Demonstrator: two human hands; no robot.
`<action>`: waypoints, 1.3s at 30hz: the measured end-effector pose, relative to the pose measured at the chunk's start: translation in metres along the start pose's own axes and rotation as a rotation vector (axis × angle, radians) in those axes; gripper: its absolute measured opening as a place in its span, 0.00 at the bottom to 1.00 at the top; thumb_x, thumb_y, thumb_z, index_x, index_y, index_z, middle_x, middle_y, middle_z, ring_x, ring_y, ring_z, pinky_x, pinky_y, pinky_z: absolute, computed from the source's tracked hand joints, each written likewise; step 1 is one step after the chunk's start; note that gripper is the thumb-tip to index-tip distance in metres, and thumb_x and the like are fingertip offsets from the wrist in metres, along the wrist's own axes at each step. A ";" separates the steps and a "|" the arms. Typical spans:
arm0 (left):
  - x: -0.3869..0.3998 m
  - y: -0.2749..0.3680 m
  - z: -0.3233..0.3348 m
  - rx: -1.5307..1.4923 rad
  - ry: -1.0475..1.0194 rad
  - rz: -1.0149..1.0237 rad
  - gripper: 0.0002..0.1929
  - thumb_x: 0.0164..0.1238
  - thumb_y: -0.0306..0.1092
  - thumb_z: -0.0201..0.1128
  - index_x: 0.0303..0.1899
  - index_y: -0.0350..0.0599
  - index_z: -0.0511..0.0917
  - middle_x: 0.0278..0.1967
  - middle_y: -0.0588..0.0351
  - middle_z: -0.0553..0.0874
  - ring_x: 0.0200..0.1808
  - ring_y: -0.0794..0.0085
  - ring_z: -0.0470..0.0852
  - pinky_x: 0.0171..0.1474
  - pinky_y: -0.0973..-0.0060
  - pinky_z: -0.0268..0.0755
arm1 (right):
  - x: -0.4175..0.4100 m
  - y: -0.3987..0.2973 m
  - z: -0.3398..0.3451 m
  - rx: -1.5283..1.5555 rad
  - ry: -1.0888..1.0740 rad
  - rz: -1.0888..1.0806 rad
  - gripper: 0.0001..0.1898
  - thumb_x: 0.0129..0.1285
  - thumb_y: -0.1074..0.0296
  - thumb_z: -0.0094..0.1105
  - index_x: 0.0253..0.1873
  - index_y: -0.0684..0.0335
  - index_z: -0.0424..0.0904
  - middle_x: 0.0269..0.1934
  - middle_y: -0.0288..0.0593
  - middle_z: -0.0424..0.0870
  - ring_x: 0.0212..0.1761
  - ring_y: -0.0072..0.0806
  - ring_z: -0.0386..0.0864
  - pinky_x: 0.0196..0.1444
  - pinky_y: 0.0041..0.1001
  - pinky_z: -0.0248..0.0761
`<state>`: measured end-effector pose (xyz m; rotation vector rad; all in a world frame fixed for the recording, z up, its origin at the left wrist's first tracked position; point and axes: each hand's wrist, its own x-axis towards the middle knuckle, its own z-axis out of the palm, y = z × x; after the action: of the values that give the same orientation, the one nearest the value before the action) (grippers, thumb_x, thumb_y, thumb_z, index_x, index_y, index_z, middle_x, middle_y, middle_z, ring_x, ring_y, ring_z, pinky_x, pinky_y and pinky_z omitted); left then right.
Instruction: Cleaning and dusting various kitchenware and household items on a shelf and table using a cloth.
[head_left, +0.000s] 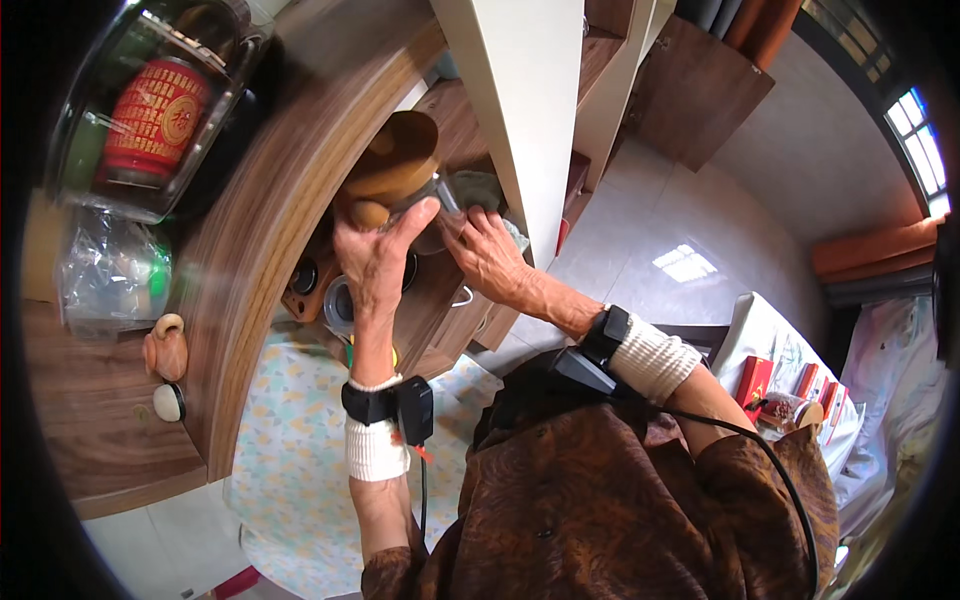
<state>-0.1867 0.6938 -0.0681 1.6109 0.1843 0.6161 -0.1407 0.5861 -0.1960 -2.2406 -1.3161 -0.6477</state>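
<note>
My left hand (373, 251) grips a brown, round-topped wooden piece (397, 154) with a small ball-shaped knob (369, 215). A clear container (433, 238) sits against its underside, partly hidden by my thumb and fingers. The fingers of my right hand (487, 251) curl around the clear side. Just beyond their tips lies a dark grey cloth-like thing (478, 189). Below my left hand are a small wooden box with dark round discs (304, 279) and a clear round tub (340, 304), both inside the cabinet.
A curved wooden shelf edge (259, 202) runs along the left. On that shelf are a red can (156, 120) in a clear case, a plastic bag (112, 270) and a small pinkish jug (166, 349). A white upright panel (529, 120) stands to the right of my hands.
</note>
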 end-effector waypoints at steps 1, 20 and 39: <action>0.004 -0.006 0.003 0.000 0.009 0.001 0.28 0.47 0.28 0.72 0.50 0.32 0.69 0.43 0.53 0.81 0.42 0.73 0.79 0.48 0.77 0.72 | -0.002 0.001 -0.002 0.003 -0.001 -0.009 0.18 0.50 0.68 0.54 0.48 0.66 0.76 0.43 0.47 0.72 0.48 0.39 0.65 0.48 0.34 0.59; 0.073 -0.091 0.047 0.016 0.111 0.062 0.34 0.46 0.29 0.72 0.57 0.39 0.64 0.35 0.63 0.71 0.37 0.80 0.69 0.45 0.82 0.67 | -0.016 0.033 -0.053 0.825 -0.498 -0.161 0.18 0.42 0.80 0.50 0.42 0.66 0.79 0.37 0.49 0.77 0.46 0.44 0.71 0.50 0.37 0.69; 0.036 -0.083 0.011 1.429 -0.062 0.678 0.23 0.52 0.38 0.70 0.47 0.35 0.73 0.40 0.49 0.79 0.42 0.70 0.78 0.43 0.72 0.72 | -0.004 0.048 -0.084 1.062 -0.539 0.093 0.24 0.41 0.88 0.43 0.46 0.66 0.78 0.42 0.51 0.77 0.47 0.45 0.76 0.50 0.35 0.70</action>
<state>-0.1314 0.7133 -0.1380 3.1323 -0.0098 1.0467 -0.1139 0.5116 -0.1397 -1.5554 -1.3039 0.6360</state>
